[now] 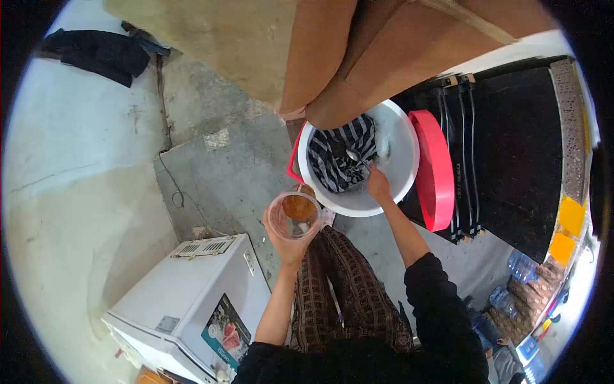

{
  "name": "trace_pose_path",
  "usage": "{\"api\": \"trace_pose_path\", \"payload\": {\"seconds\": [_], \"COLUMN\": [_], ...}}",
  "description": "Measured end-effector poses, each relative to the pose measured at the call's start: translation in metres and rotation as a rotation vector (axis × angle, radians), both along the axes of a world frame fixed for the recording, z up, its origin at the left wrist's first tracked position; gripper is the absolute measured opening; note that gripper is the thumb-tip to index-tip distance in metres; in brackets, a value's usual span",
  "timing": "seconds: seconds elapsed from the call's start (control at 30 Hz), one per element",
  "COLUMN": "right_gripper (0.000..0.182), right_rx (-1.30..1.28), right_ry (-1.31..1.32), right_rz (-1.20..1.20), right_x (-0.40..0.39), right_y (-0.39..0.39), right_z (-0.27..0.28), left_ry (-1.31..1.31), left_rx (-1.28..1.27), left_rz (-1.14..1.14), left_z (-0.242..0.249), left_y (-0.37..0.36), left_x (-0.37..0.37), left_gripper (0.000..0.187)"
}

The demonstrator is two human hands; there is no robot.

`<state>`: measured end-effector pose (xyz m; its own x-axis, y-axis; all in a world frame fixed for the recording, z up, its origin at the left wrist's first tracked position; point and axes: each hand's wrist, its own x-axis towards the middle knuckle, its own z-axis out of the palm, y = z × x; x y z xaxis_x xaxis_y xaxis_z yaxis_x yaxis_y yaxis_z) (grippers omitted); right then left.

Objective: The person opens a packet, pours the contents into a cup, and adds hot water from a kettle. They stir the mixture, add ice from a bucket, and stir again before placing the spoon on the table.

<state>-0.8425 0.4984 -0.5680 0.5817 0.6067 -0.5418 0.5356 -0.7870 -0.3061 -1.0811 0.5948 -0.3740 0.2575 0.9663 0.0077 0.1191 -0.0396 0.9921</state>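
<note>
My left hand [286, 246] is wrapped round a clear plastic tub [295, 216] with something orange-brown inside. Over the white basin [405, 168], my right hand [378, 183] is closed on the handle of a spoon [352, 155]. The spoon's bowl lies above a black and grey striped cloth [342, 150] in the basin. Pale, foamy-looking liquid shows along the basin's right side.
A pink-red round tub [435, 169] leans right of the basin, against a large black panel [511, 153]. Brown sheets hang overhead. A white freezer [192, 281] stands lower left. Bottles [522, 265] and another person [505, 358] are at lower right.
</note>
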Motion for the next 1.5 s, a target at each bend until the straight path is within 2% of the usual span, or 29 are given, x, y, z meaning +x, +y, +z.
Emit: {"api": "trace_pose_path", "payload": {"seconds": [0.2,0.27,0.4,0.47,0.6,0.67,0.8,0.87,0.93,1.07,1.13,1.17,1.2,1.27,1.3,1.4,1.5], "right_gripper": [0.040,0.036,0.037,0.035,0.032,0.030,0.032,0.031,0.031,0.031,0.031,0.030,0.030,0.028,0.028,0.028,0.028], "right_rx": [0.083,-0.044,-0.110,0.043,0.134,0.028,0.029,0.121,0.106,0.154,0.176,0.193,0.195,0.220,0.220,0.291,0.307], "right_ry": [-0.089,-0.144,-0.073,-0.074,-0.123,-0.022,0.023,0.077,0.103,0.096,0.096,0.100,0.099,0.092,0.093,0.028,0.137], "right_rz": [-0.175,-0.102,-0.210,-0.195,-0.122,-0.241,-0.274,-0.271,-0.301,-0.291,-0.302,-0.317,-0.313,-0.395,-0.393,-0.398,-0.431], "right_x": [-0.018,-0.021,-0.025,-0.030,-0.033,-0.036,-0.034,-0.029,-0.027,-0.032,-0.037,-0.039,-0.040,-0.040,-0.039,-0.031,-0.020], "right_y": [0.015,0.027,0.042,0.038,0.048,0.060,0.061,0.054,0.055,0.054,0.059,0.061,0.059,0.053,0.050,0.039,0.035], "right_z": [-0.050,-0.042,-0.047,-0.071,-0.069,-0.062,-0.088,-0.100,-0.094,-0.098,-0.086,-0.079,-0.078,-0.078,-0.081,-0.086,-0.080], "left_ry": [0.047,0.060,0.033,0.046,0.151,0.150,0.108,0.110,0.089,0.057,-0.045,0.096,0.095,0.135,0.020,0.166,0.096], "left_rx": [0.045,0.061,0.054,0.073,0.084,0.059,0.026,0.028,0.026,0.026,-0.026,0.099,0.101,0.105,0.063,0.088,0.014], "left_rz": [-0.148,-0.176,-0.143,-0.142,-0.220,-0.223,-0.257,-0.262,-0.264,-0.271,-0.284,-0.309,-0.306,-0.448,-0.407,-0.364,-0.265], "left_z": [-0.039,-0.045,-0.050,-0.052,-0.053,-0.053,-0.053,-0.052,-0.051,-0.050,-0.061,-0.072,-0.067,-0.055,-0.069,-0.075,-0.097], "left_y": [0.025,0.028,0.031,0.031,0.030,0.029,0.030,0.031,0.031,0.026,0.018,0.012,0.013,0.020,0.015,0.007,-0.003], "left_x": [0.003,0.001,-0.009,-0.016,-0.033,-0.039,-0.045,-0.045,-0.042,-0.021,-0.007,-0.006,0.002,0.029,0.036,0.050,0.064], "left_gripper": [0.091,0.092,0.091,0.090,0.090,0.090,0.090,0.090,0.091,0.091,0.088,0.085,0.085,0.080,0.077,0.075,0.074]}}
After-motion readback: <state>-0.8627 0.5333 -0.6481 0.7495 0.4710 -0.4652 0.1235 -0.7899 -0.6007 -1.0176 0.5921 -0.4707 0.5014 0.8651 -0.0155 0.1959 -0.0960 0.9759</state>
